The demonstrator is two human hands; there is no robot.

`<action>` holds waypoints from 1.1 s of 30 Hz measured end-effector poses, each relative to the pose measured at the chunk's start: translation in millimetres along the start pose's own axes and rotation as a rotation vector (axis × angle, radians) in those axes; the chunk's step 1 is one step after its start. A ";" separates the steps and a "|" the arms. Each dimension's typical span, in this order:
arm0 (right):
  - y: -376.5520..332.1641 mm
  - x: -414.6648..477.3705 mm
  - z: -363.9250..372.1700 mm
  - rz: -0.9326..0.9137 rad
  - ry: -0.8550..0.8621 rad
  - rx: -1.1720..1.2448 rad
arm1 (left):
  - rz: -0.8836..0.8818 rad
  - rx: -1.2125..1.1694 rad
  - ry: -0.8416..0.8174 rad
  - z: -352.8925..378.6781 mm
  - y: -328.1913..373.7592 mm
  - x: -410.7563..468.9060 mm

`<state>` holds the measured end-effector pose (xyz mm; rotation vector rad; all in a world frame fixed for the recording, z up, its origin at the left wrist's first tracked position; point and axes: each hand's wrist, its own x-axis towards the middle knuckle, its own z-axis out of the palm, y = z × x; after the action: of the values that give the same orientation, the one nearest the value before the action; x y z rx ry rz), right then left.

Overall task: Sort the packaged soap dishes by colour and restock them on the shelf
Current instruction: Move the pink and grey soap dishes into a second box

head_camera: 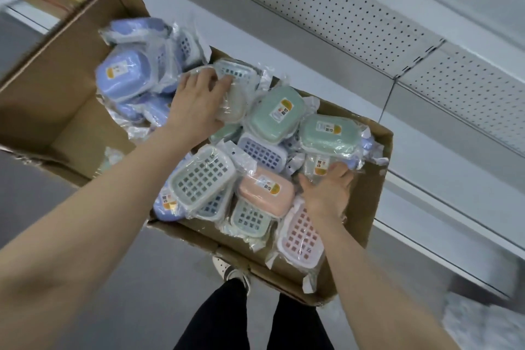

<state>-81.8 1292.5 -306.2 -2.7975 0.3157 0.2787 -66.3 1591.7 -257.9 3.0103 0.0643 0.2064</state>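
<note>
While plastic-wrapped blue, green and pink soap dishes (272, 118) fill the brown cardboard box (369, 202), the left hand (196, 102) holds a pale beige wrapped dish (231, 105) in its grip; the right hand (326, 193) keeps a wide grip, fingers spread flat on the packets.

Head-worn; steeply downward; close above carton (369, 207)

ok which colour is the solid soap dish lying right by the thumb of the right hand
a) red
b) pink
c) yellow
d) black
b: the soap dish beside the thumb of the right hand is pale pink. It lies sticker-up in its clear wrap inside the cardboard box.
</note>
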 end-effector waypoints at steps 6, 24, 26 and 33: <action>-8.0 -9.5 -30.4 -0.044 -0.003 -0.011 | -0.077 -0.045 0.023 -35.1 41.3 -44.6; 25.5 -62.3 -48.7 -0.324 -0.172 -0.114 | 0.013 0.014 -0.157 -11.4 93.1 -117.5; 28.2 -63.3 -55.7 -0.363 -0.118 -0.072 | -0.003 -0.001 -0.147 -18.1 95.8 -119.6; 77.4 -67.3 -100.6 -0.419 0.030 0.131 | 0.001 -0.039 -0.082 -50.0 145.9 -120.3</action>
<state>-149.5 1200.4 -219.2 -2.6561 -0.2387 0.1124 -187.3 1447.0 -206.5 2.9756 0.0496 0.0833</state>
